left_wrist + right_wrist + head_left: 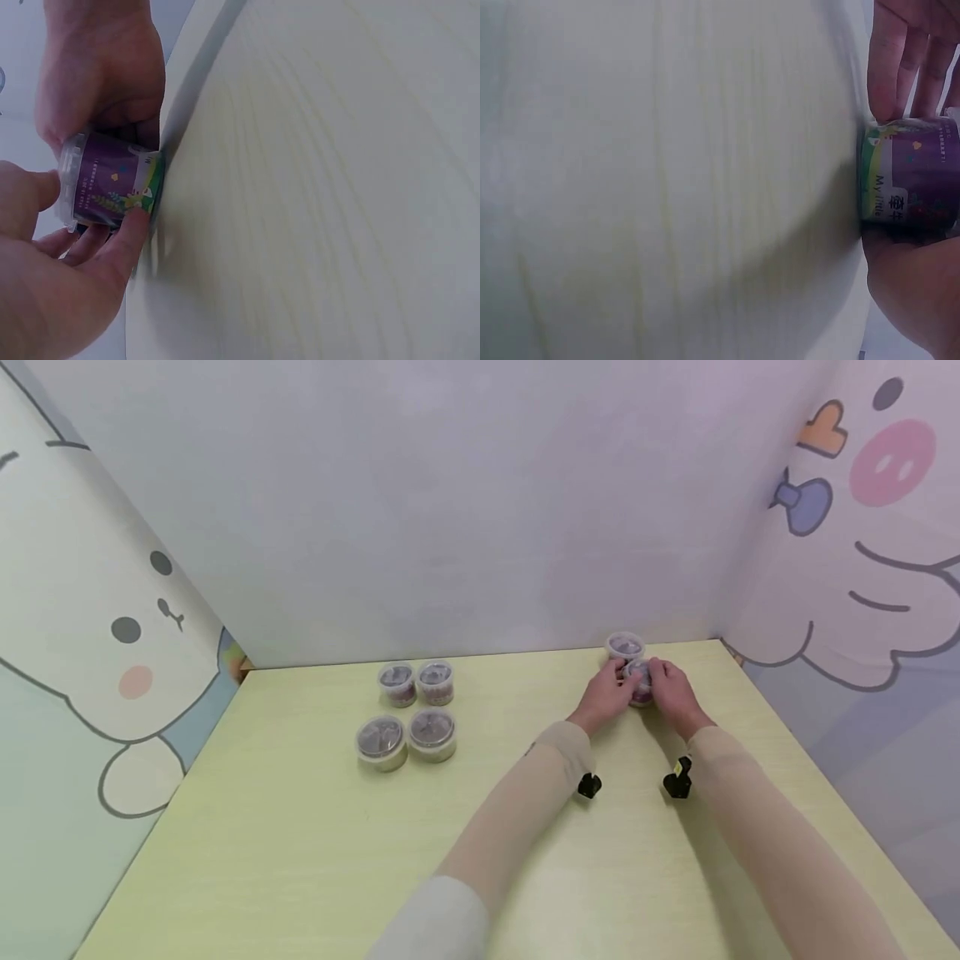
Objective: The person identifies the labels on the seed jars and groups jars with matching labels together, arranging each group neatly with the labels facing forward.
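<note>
We see the left hand (pixel 606 695) and the right hand (pixel 675 693) both grasping one purple-labelled cup (pixel 109 176), which is near the far edge of the desk (pixel 300 860). The left hand's thumb bears on the clear lid (pixel 69 176), and its fingers bend against the side of the purple-labelled cup; the right hand wraps round the opposite side. In the wrist views we make out a green band low on the label, small leaf prints and the words "My little". The base of the purple-labelled cup is close to the desk top, but we cannot tell whether it touches.

Just behind the purple-labelled cup, and slightly to its left, we see another lidded cup (pixel 626 646). Well to the left of the purple-labelled cup we find two small lidded tubs (pixel 397 685) side by side, and nearer us than those, two wider lidded tubs (pixel 381 743) with pale sides. Nearer us than the purple-labelled cup, a black fitting (pixel 677 781) shows by the right beige sleeve (pixel 780 827) and a second one (pixel 589 786) by the left sleeve (pixel 517 802). Beyond the purple-labelled cup rises a pale wall (pixel 450 527), and to its right we see a panel with a pink-snouted cartoon figure (pixel 892 460).
</note>
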`<control>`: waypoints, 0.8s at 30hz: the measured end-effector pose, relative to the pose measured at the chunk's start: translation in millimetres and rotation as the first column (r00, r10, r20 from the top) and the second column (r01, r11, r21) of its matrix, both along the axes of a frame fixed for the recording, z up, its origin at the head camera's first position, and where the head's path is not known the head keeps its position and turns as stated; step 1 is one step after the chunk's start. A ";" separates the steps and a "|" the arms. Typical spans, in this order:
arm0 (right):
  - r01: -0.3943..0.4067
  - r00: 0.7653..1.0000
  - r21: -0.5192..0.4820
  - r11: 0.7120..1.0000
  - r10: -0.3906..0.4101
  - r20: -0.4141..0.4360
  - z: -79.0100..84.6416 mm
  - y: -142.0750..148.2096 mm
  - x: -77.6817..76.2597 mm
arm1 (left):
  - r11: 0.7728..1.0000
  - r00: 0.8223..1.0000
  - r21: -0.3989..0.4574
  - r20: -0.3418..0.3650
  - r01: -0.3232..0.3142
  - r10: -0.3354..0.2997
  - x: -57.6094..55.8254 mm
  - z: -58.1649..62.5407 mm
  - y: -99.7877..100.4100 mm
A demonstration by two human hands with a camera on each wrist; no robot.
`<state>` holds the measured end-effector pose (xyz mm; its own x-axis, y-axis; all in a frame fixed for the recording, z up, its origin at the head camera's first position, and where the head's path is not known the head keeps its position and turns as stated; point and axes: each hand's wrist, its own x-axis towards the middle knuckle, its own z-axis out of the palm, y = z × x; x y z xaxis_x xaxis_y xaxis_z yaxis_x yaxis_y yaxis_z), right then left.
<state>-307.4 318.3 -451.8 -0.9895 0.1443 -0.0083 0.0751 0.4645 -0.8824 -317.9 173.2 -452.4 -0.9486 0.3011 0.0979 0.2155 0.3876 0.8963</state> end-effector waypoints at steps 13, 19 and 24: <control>-0.059 0.998 0.010 0.998 0.059 0.004 0.1 3.8 1.0 | 0.998 0.999 0.024 0.012 -0.052 0.052 2.9 -1.0 2.7; -0.039 0.999 -0.010 0.999 0.039 0.017 1.6 1.0 2.0 | 0.999 0.998 0.022 0.040 -0.050 0.049 3.0 -0.4 1.6; -0.018 1.000 -0.022 1.000 0.019 0.009 -0.4 -1.5 1.2 | 0.998 0.998 0.023 0.032 -0.052 0.051 1.5 -2.4 0.3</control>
